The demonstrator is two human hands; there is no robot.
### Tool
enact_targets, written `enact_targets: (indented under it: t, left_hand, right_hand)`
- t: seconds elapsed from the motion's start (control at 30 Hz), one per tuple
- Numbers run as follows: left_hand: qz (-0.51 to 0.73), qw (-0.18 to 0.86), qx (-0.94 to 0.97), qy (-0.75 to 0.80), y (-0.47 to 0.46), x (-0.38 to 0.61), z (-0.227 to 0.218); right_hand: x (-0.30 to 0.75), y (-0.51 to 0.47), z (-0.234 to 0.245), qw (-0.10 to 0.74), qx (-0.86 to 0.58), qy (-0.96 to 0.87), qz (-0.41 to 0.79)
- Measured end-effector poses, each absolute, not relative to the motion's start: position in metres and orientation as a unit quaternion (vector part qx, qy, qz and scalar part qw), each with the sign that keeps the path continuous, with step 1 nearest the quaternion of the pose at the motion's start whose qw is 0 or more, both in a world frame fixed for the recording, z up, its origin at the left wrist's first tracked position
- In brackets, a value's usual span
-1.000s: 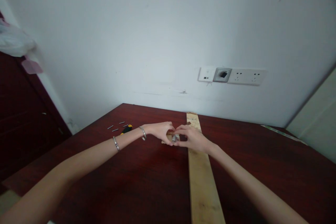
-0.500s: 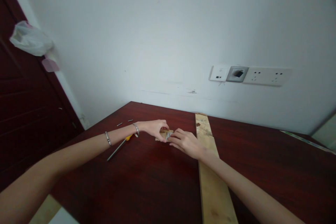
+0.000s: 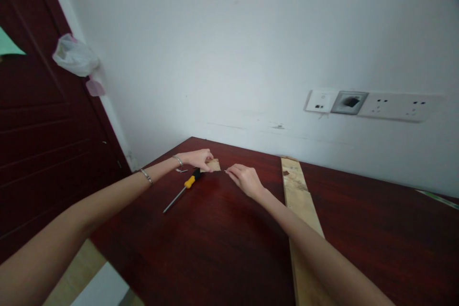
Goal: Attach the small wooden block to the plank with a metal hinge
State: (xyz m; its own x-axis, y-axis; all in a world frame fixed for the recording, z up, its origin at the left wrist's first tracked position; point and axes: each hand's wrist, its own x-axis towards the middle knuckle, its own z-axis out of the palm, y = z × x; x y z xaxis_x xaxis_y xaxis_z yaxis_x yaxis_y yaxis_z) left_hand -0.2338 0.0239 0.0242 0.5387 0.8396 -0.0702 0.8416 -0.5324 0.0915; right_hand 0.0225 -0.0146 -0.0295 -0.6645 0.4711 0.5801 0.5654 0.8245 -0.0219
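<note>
At the counter (image 3: 215, 248), left hand (image 3: 196, 158) with fingers clamped on a wooden block (image 3: 215, 166).
Right hand (image 3: 247, 180) pinches a tiny pale piece (image 3: 225, 170), fingers together.

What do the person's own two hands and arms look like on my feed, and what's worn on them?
Both hands, left and right, are ungloved, and no sleeves show. The left arm wears two silvery bands: one bracelet at the wrist, another farther up the forearm. Nothing worn shows on the right arm.
</note>
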Motion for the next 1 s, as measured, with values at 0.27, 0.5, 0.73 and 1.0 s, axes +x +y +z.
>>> enact_targets:
  t: [0.27, 0.5, 0.73, 1.0]
  left_hand:
    - [0.011, 0.022, 0.744, 0.668, 0.058, -0.332, 0.006]
    - [-0.015, 0.028, 0.690, 0.724, 0.069, -0.369, -0.018]
    - [-0.040, 0.044, 0.663, 0.746, 0.079, -0.384, -0.032]
    - [-0.066, 0.079, 0.663, 0.742, 0.079, -0.394, -0.035]
  right_hand:
    - [-0.028, -0.009, -0.053, 0.145, -0.218, -0.952, -0.157]
    - [-0.042, 0.009, -0.058, 0.094, -0.201, -0.960, -0.171]
    - [-0.045, 0.027, -0.057, 0.067, -0.255, -0.952, -0.155]
    - [-0.047, 0.032, -0.059, 0.068, -0.285, -0.948, -0.121]
